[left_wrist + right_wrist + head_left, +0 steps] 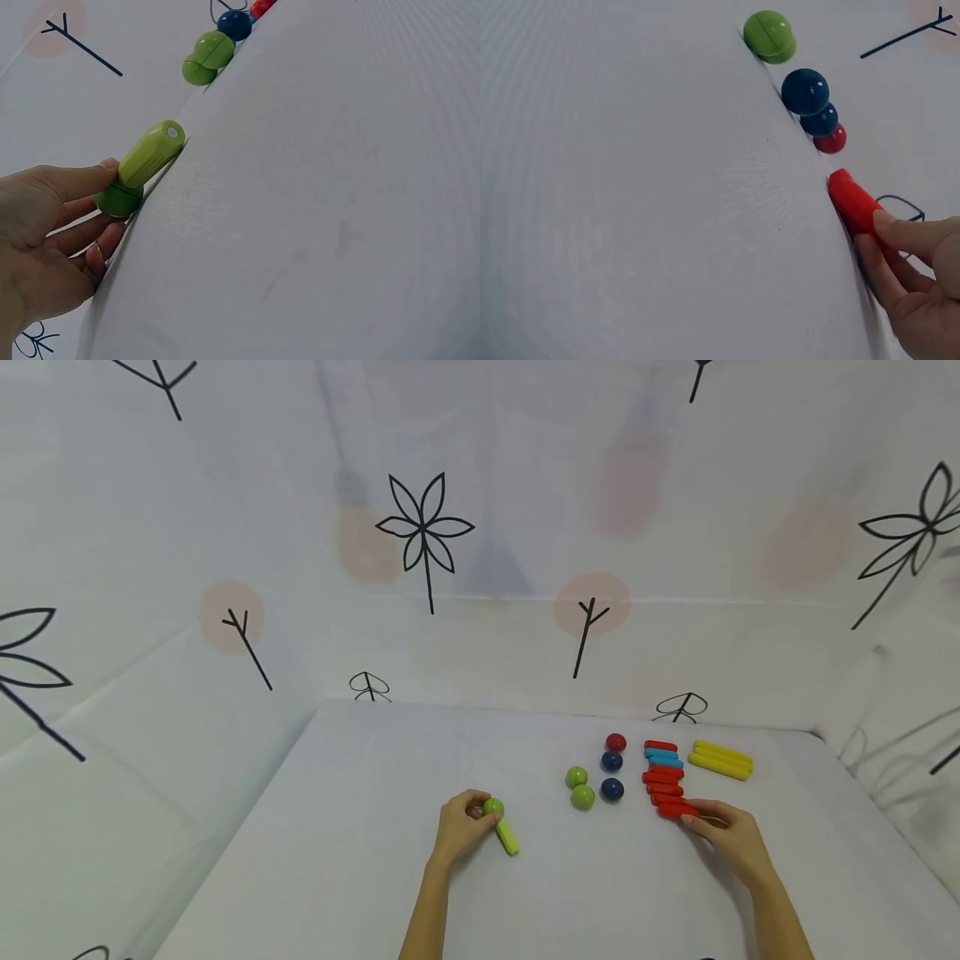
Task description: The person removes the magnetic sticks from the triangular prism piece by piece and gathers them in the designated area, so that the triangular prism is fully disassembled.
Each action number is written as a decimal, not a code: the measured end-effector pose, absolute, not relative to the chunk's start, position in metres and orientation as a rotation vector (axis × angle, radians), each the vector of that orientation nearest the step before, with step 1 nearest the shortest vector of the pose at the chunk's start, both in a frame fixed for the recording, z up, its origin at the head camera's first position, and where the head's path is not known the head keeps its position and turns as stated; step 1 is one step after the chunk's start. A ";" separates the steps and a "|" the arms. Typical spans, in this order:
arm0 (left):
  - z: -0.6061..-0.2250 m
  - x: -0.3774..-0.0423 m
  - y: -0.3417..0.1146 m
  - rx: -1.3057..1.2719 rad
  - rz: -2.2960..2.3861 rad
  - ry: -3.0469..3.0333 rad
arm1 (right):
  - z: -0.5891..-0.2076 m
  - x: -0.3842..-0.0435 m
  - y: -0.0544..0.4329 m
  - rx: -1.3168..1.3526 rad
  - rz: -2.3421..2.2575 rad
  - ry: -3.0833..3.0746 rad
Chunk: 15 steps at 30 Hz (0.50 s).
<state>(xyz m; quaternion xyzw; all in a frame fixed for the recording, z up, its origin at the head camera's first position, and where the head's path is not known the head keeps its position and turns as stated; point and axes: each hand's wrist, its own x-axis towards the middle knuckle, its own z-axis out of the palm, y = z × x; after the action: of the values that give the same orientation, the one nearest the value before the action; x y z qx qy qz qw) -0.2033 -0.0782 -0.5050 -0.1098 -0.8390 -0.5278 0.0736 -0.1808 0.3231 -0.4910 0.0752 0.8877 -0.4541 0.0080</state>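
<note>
My left hand (pixel 459 828) grips a green ball (pixel 493 807) between thumb and fingers, low over the white table. A lime-green stick (pixel 507 837) extends from the ball toward the table's front. Its near end shows a small pale dot in the left wrist view, and the thumb lies where stick and ball meet; whether they are joined I cannot tell. On the right, my right hand (pixel 729 837) pinches a red stick (pixel 677 810) at its right end with thumb and fingers. That stick lies nearest me in a column of red sticks (pixel 664 789) and blue sticks (pixel 664 758).
Left of the column lie two green balls (pixel 582 797), two dark blue balls (pixel 612 789) and a red ball (pixel 616 742). Two yellow sticks (pixel 720 765) lie side by side at the back right. A white patterned cloth (pixel 495 643) hangs behind the table (pixel 360 827).
</note>
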 end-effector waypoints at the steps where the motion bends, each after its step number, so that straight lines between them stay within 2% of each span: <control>1: -0.505 -0.203 -0.078 -0.332 -1.586 -2.515 | -0.491 -0.181 0.323 0.226 -1.418 2.783; 15: -0.505 -0.204 -0.079 -0.315 -1.609 -2.515 | -0.494 -0.188 0.313 0.224 -1.280 2.886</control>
<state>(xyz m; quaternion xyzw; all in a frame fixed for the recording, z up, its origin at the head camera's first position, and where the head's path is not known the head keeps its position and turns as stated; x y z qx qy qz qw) -0.2036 -0.0788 -0.5046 -0.1046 -0.8357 -0.5347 0.0693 -0.1877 0.3128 -0.4937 0.0709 0.9118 -0.4043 -0.0118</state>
